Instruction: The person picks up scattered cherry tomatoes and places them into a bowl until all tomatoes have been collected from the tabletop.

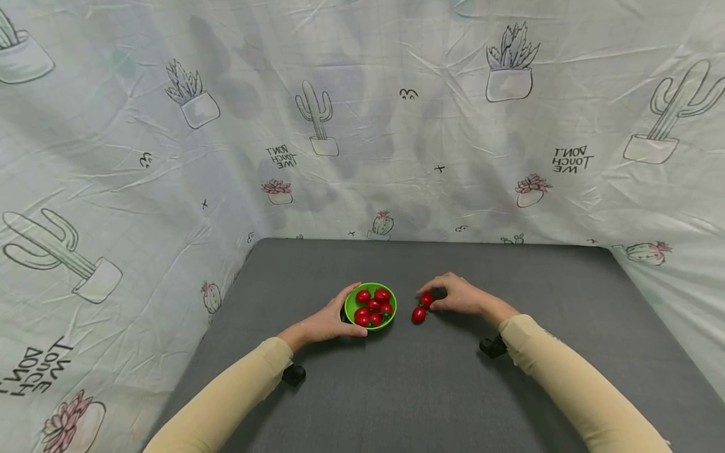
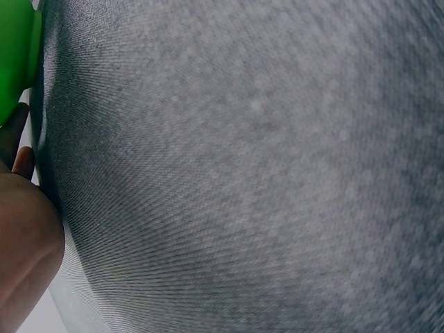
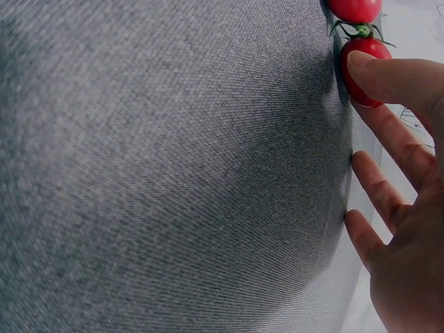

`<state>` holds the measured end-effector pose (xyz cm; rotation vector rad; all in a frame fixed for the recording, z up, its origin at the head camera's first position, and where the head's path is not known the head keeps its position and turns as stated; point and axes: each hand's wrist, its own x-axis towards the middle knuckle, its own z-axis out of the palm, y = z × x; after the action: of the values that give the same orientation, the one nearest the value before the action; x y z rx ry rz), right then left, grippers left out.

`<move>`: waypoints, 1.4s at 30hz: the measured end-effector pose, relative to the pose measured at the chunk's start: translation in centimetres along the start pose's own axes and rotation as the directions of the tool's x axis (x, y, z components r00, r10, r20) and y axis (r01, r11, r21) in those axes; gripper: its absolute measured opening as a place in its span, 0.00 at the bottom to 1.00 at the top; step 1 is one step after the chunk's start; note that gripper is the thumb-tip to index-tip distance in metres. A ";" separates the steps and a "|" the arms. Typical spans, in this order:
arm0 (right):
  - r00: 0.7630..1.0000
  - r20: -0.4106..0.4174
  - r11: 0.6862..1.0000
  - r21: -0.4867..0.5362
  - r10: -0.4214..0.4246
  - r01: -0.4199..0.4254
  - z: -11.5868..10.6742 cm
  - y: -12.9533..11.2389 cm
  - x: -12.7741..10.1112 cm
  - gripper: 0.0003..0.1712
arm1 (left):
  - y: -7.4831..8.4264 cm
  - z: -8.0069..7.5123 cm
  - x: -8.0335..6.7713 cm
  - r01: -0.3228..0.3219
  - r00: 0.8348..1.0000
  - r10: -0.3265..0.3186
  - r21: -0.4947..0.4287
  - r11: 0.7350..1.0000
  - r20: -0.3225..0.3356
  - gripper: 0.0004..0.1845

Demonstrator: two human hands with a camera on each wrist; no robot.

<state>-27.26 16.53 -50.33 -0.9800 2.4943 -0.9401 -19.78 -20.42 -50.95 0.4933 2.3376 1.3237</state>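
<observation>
A cactus-print sheet (image 1: 113,189) hung along the left side and the back of a grey felt-covered table (image 1: 430,390). The left hand (image 1: 331,321) lay at the left of a small green bowl (image 1: 352,301), its fingers curled round the rim and wall so that it gripped the bowl; the left wrist view caught only a sliver of green at its top corner. Inside the bowl sat a heap of red cherry tomatoes (image 1: 374,306) (some seven, though they overlapped). Just right of the bowl, on the bare felt, lay one loose cherry tomato (image 1: 418,315), and touching it on its far side a second cherry tomato (image 1: 426,299). The right hand (image 1: 459,296) pinched this second one, its thumb pressed on the red skin in the right wrist view, the remaining fingers loosely spread.
</observation>
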 end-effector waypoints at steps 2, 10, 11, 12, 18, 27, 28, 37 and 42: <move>1.000 -0.007 1.000 -0.004 0.005 -0.005 0.0 0.0 0.0 0.22 | -0.1 0.0 0.0 -0.003 1.000 0.003 0.000 1.000 0.000 0.58; 1.000 -0.020 1.000 0.001 0.013 -0.013 0.0 -0.4 -0.1 0.19 | -0.1 -0.1 0.0 0.002 1.000 -0.002 0.011 1.000 -0.010 0.58; 1.000 -0.021 1.000 -0.003 0.009 -0.010 0.0 -0.4 -0.1 0.19 | -0.2 -0.1 0.0 0.004 1.000 -0.004 0.012 1.000 -0.010 0.57; 1.000 -0.022 1.000 -0.003 0.010 -0.010 0.0 -0.4 -0.1 0.19 | -0.2 -0.1 0.0 0.006 1.000 -0.005 0.011 1.000 -0.009 0.57; 0.999 -0.042 1.000 -0.004 0.017 -0.017 0.1 -0.3 -0.1 0.18 | -0.3 -0.1 0.0 0.000 1.000 0.000 0.014 1.000 -0.002 0.58; 0.997 -0.072 1.000 0.008 -0.014 0.014 0.1 0.1 -0.2 0.19 | -0.1 -0.1 -0.2 0.000 1.000 0.000 0.020 1.000 0.000 0.58; 0.997 -0.075 1.000 0.009 -0.015 0.016 0.0 0.1 -0.2 0.19 | -0.1 -0.1 -0.2 0.002 1.000 -0.002 0.020 1.000 0.000 0.58; 0.996 -0.094 1.000 0.026 -0.006 0.008 -0.1 0.2 -0.2 0.20 | -0.1 -0.1 -0.2 0.004 1.000 -0.004 0.003 1.000 0.004 0.58; 0.992 -0.120 0.998 0.067 0.022 -0.014 -0.4 -0.2 0.0 0.21 | -0.1 -0.1 -0.2 0.003 1.000 -0.003 0.005 1.000 0.004 0.58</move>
<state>-27.38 16.59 -49.90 -0.9032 2.5480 -1.0992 -19.65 -20.63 -51.00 0.4936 2.3381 1.3144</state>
